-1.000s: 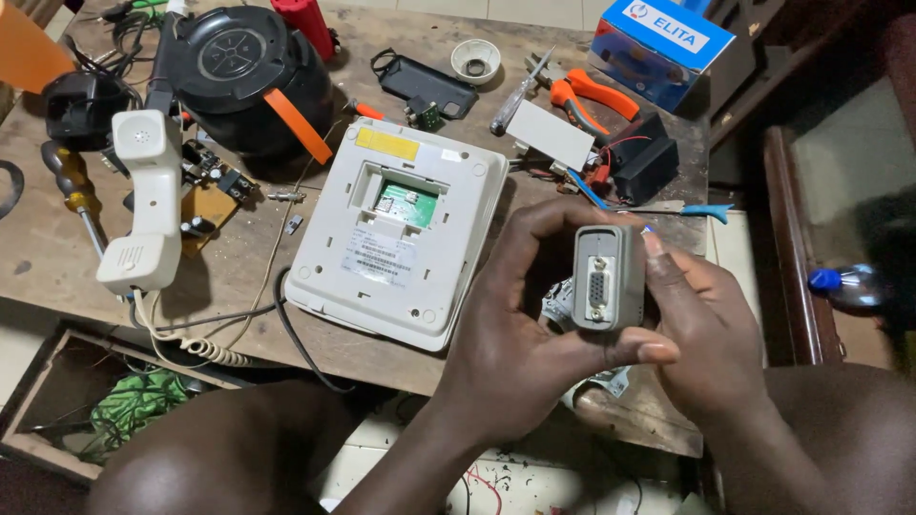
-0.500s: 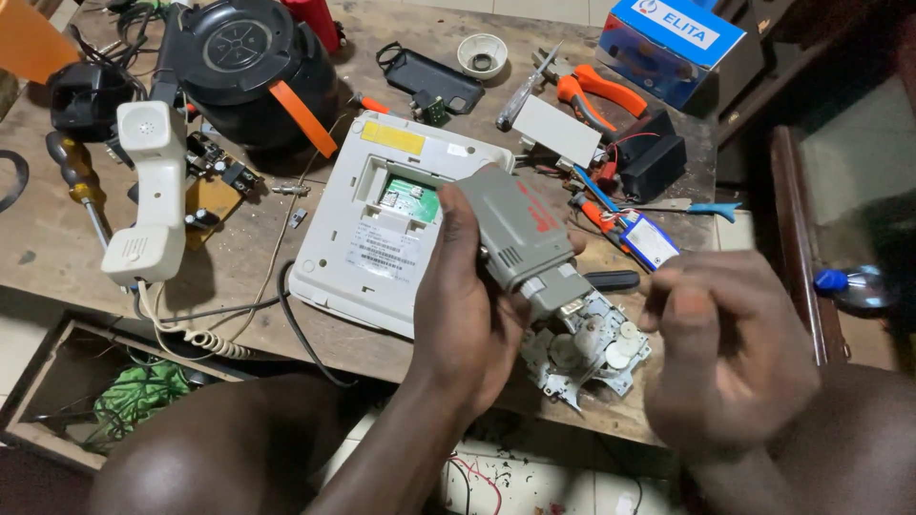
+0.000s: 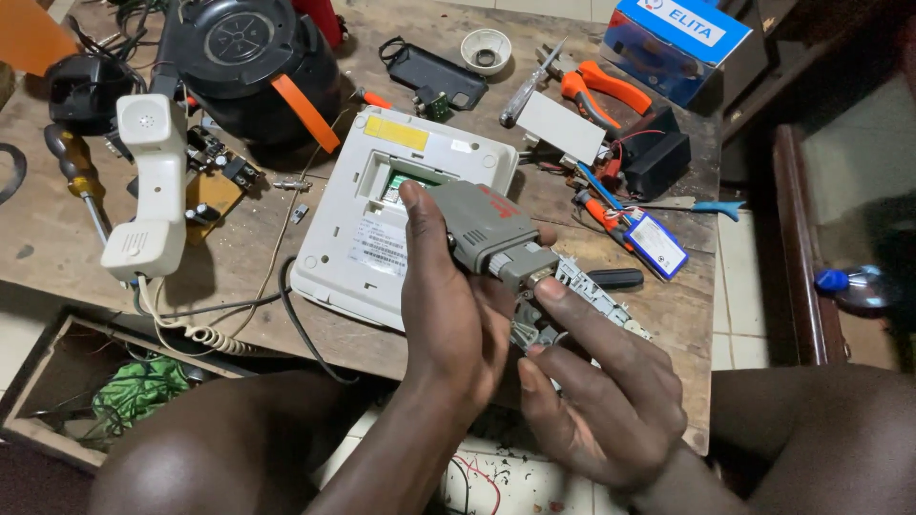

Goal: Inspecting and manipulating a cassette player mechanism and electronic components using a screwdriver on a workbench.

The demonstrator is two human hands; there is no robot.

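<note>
Head view, only one. Left hand (image 3: 448,315) wraps a grey plastic plug (image 3: 491,234), a boxy connector w/ a narrower metal-looking nose, held up over the near edge of the tabletop (image 3: 57,248), just above the upturned white phone base (image 3: 382,229). Grip: thumb along the far side, palm under, fingers hidden behind, so closed round the plug body. Right hand (image 3: 601,391) sits just beside it, fingers half spread; index tip touches the plug's nose end, nothing pinched that I can see. Under both hands lies a pale plastic frame piece (image 3: 596,296), partly hidden.

Handling, as a guess: plug looks light, stiff, hard-shelled, not slippery; the nose end w/ pins is prob. the fragile part, so best held by the wide grey body, as the left hand does.

Round about: white handset (image 3: 153,181) w/ coiled cord at the left edge, black round device (image 3: 248,48) w/ orange strip at the far left corner, orange-handled pliers (image 3: 596,91) and blue box (image 3: 677,43) at the far right corner, small blue pack (image 3: 654,243) near the right edge, screwdriver (image 3: 76,176) far left.
</note>
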